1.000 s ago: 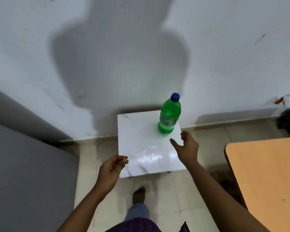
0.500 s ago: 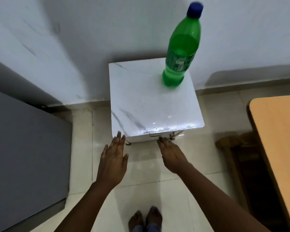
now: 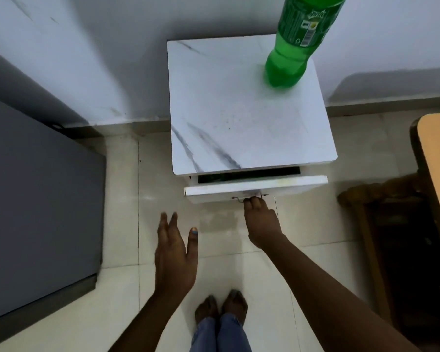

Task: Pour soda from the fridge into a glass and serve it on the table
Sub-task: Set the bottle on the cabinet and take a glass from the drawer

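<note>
The green soda bottle point(image 3: 294, 50) is standing upright on the back right corner of the white marble-patterned cabinet top point(image 3: 241, 118), which is serving as the worktop. Its long axis is running vertically; the base is resting on the surface and the neck is pointing up, passing out of the upper edge of the view, so the cap is not visible. The label is facing the camera.

The right hand point(image 3: 262, 219) is reaching forward to the drawer point(image 3: 254, 185) below the cabinet top. Its fingers are curling closed around the small metal handle point(image 3: 249, 196) on the drawer front. The drawer is standing partly pulled out, showing a dark gap behind its front panel.

The left hand point(image 3: 175, 252) is hovering over the tiled floor point(image 3: 127, 199), palm down, fingers spread and thumb held apart, gripping nothing.

The bottle is sitting well beyond both hands, on the far side of the cabinet top, slightly right of the right hand. A grey appliance point(image 3: 36, 204) is standing at the left; a wooden table edge point(image 3: 437, 158) is showing at the right.
</note>
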